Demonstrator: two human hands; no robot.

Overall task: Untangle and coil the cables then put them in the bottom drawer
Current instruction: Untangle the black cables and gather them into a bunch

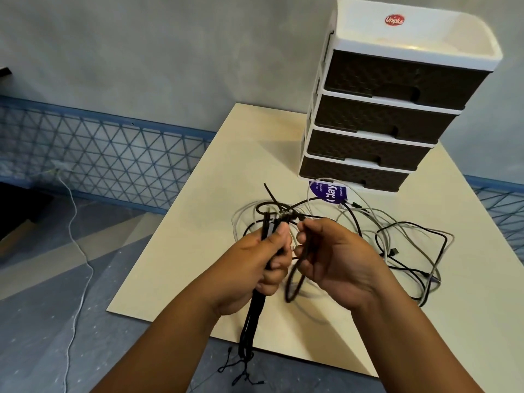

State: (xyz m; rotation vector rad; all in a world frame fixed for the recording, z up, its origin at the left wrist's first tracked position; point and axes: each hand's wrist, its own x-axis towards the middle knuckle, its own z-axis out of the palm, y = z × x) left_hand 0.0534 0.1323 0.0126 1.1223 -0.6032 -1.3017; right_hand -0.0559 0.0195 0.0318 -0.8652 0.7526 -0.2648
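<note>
The left hand [263,259] gripped a black cable bundle [251,321] while the right hand [334,256] pinched its loose loop, the tangled cables [397,236] lying at three o'clock; wrapping wanted steady tension toward the closed bottom drawer [351,173].

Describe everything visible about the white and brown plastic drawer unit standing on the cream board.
The white plastic drawer unit with four dark brown woven-look drawers stands upright at the far right of the cream board. Its white top forms a shallow tray bearing a red oval Uniplus sticker. All four drawers appear closed, each with a recessed handle slot, the bottom drawer included. A purple printed card lies at its base, and a pale grey cable loops against the bottom front. Neither hand touches it.
</note>
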